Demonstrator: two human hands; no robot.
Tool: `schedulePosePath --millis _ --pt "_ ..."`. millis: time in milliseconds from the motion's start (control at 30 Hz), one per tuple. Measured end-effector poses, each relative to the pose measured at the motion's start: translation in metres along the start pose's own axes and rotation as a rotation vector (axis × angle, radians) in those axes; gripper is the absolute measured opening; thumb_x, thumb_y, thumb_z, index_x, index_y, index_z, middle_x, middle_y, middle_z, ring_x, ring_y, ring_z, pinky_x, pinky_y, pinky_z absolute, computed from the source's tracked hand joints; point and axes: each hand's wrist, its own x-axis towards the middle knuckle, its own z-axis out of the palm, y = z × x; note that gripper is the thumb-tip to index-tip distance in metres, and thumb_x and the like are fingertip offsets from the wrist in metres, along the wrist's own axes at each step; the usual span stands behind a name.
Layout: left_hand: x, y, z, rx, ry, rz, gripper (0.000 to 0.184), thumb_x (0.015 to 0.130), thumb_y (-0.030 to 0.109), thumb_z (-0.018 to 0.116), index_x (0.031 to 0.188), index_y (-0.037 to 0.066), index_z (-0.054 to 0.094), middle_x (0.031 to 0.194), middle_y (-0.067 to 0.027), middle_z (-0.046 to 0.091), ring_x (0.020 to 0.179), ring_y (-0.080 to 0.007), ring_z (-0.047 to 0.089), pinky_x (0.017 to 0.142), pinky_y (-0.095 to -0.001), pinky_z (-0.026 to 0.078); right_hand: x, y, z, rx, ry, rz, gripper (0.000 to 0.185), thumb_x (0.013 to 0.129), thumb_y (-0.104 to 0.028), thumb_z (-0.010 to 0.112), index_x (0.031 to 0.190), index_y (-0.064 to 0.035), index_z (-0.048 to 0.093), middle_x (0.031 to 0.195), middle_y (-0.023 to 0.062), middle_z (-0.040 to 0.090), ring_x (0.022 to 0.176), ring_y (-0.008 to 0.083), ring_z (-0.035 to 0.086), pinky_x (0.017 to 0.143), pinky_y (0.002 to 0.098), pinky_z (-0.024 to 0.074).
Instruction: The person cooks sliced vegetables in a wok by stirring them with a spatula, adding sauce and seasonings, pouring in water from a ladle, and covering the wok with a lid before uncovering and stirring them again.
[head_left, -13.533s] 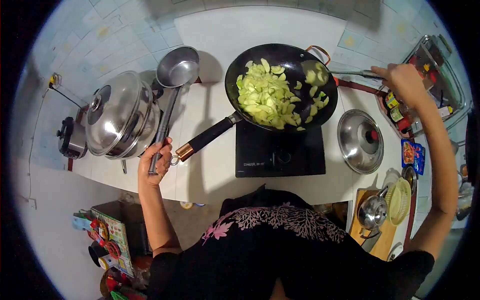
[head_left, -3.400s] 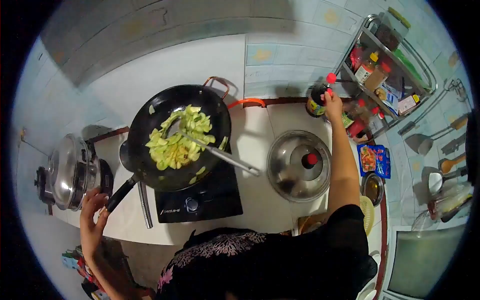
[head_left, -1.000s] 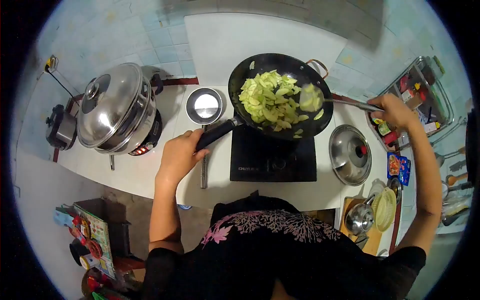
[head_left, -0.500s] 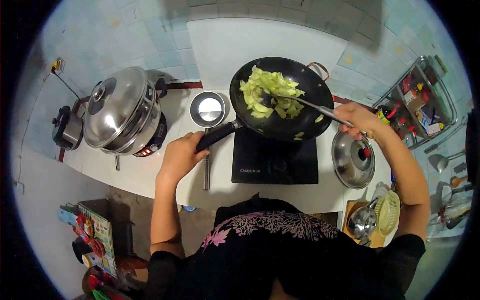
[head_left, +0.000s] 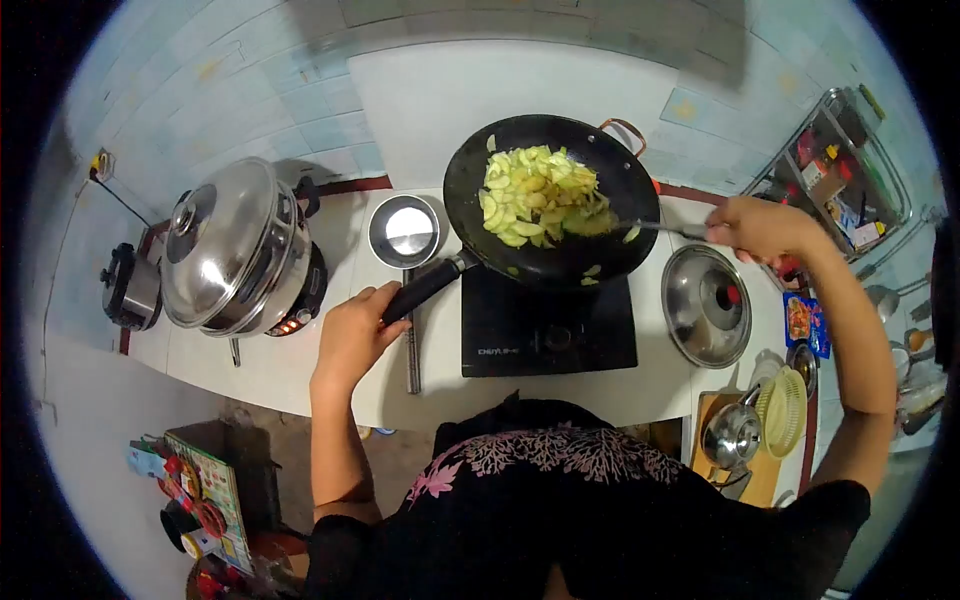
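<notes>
My left hand [head_left: 358, 335] is wrapped round the black handle of a wok [head_left: 625, 180]. The wok sits tilted at the back of a black induction cooker [head_left: 550, 345]. Pale green vegetable slices [head_left: 540, 195] are heaped in its middle, with a few stuck to its wall. From the right, my right hand [head_left: 762, 230] grips a long-handled metal spatula [head_left: 675, 230], whose head is blurred and partly hidden among the slices. A water dipper [head_left: 404, 232] lies just left of the wok, its long handle passing beside my left hand.
On the left stand a lidded steel steamer pot [head_left: 230, 250] and a small cooker [head_left: 132, 287]. A glass lid [head_left: 707, 307] lies right of the cooker. Nearer are a kettle [head_left: 733, 437] and a yellow basket [head_left: 783, 415]. A rack [head_left: 840, 185] of bottles stands back right.
My right hand has moved outward to the right with the spatula. The slices have been turned and spread. The whole view has shifted slightly; my left hand keeps its hold on the wok handle.
</notes>
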Motion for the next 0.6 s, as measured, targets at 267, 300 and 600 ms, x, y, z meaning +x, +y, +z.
schedulePosePath --millis 267,300,600 --pt "0.0 -0.004 0.0 -0.035 0.005 0.0 0.046 0.07 0.018 0.075 0.111 0.006 0.059 0.081 -0.013 0.062 0.068 -0.0308 0.061 0.063 -0.0393 0.047 0.1 0.027 0.068 -0.178 0.705 -0.424 0.039 0.079 -0.02 0.068 0.115 -0.0072 0.058 0.096 0.0207 0.063 0.083 0.0384 0.061 0.072 0.0444 0.0468" --pt "-0.001 -0.004 0.0 -0.046 -0.003 -0.001 0.045 0.07 0.018 0.075 0.111 0.006 0.059 0.082 -0.0131 0.062 0.068 -0.0308 0.062 0.063 -0.0393 0.047 0.086 0.021 0.063 -0.183 0.699 -0.429 0.04 0.079 -0.018 0.067 0.116 -0.0085 0.058 0.097 0.021 0.063 0.083 0.0392 0.06 0.072 0.0447 0.0467" --pt "-0.002 -0.001 -0.007 -0.257 -0.025 -0.054 0.05 0.072 0.019 0.074 0.117 0.005 0.056 0.097 -0.0132 0.061 0.075 -0.0252 0.063 0.069 -0.0361 0.05 0.024 0.045 0.013 -0.452 0.607 -0.462 0.041 0.079 -0.013 0.066 0.119 -0.0105 0.059 0.082 0.0185 0.063 0.072 0.0336 0.062 0.068 0.0429 0.0473"
